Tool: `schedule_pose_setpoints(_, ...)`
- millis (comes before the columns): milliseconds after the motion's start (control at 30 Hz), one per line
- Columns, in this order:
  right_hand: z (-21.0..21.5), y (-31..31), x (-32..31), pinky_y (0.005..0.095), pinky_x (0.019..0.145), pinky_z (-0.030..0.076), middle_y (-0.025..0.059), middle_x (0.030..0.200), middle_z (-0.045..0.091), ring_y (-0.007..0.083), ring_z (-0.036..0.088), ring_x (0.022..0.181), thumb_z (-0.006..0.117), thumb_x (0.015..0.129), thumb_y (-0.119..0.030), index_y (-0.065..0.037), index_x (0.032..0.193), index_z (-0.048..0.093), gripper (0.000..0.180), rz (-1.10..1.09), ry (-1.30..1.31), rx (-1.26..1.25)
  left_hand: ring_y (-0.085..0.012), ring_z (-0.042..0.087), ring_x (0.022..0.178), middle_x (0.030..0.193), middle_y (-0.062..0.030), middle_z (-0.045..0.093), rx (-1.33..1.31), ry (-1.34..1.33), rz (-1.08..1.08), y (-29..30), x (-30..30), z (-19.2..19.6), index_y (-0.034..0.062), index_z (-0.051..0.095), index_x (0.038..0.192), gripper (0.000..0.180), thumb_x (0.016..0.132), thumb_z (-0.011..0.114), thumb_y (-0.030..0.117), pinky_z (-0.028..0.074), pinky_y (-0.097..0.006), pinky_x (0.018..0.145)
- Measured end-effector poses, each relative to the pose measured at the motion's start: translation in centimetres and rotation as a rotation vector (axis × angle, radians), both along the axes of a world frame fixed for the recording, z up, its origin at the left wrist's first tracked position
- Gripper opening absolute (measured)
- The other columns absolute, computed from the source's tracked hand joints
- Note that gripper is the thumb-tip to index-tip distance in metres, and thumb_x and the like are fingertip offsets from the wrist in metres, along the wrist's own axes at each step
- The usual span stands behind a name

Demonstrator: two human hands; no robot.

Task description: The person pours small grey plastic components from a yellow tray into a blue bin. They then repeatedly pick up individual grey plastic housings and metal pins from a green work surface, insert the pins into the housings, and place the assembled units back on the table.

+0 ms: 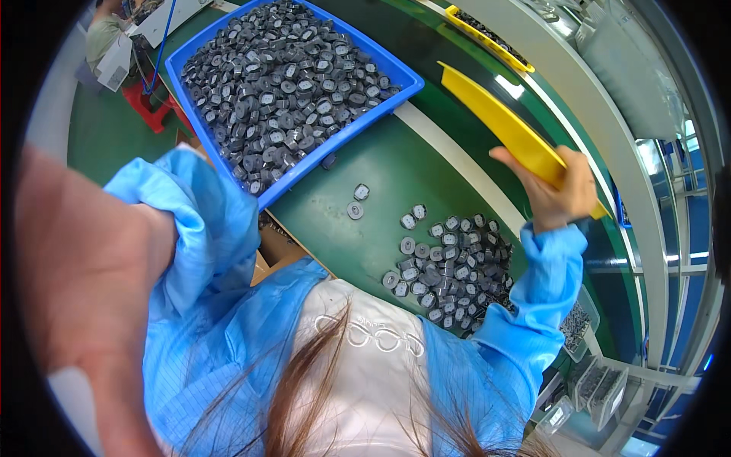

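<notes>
My right hand grips a yellow tray by its near end, thumb on one side. The tray is raised and tilted above the far side of the green table, seen almost edge-on. Large and out of focus at the left rim, my left hand is lifted very close to the camera. Its fingers are mostly hidden or cut off, so I cannot make out a hold. Between my arms, a loose pile of small dark round parts with pale faces lies on the table.
A blue bin heaped with the same small parts stands at the far left. Beyond the table, another yellow tray holds dark parts. Clear containers sit at the lower right. A red stool and another person are at the upper left.
</notes>
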State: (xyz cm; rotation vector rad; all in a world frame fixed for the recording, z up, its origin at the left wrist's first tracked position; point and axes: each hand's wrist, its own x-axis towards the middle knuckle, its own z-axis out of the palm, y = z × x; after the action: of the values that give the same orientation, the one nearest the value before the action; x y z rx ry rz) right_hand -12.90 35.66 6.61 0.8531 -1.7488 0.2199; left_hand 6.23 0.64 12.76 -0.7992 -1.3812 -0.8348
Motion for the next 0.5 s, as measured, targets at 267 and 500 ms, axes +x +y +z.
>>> schedule_pose_setpoints(267, -7.7, 0.8, -11.6, 0.0416, 0.077, 0.054, 0.0137, 0.099, 0.066, 0.0336, 0.066, 0.091, 0.089, 0.072, -0.014, -0.004, 0.105, 0.066, 0.042, 0.077, -0.237, 0.159, -0.0366, 0.052, 0.132, 0.154, -0.0223, 0.047, -0.082, -0.048, -0.364, 1.9, -1.4, -0.1, 0.0107, 0.046, 0.154, 0.086, 0.085, 0.064, 0.059, 0.042, -0.050, 0.104)
schedule_pose_setpoints(500, -13.4, -3.0, -21.2, 0.0483, 0.099, 0.046, 0.0165, 0.113, 0.062, 0.0395, 0.058, 0.114, 0.078, 0.080, -0.008, -0.006, 0.116, 0.063, 0.040, 0.080, -0.556, 0.309, -0.0346, 0.051, 0.134, 0.155, -0.0201, 0.047, -0.023, -0.115, -0.656, 3.0, -3.1, -3.7, 0.0107, 0.047, 0.153, 0.079, 0.086, 0.063, 0.050, 0.041, -0.049, 0.106)
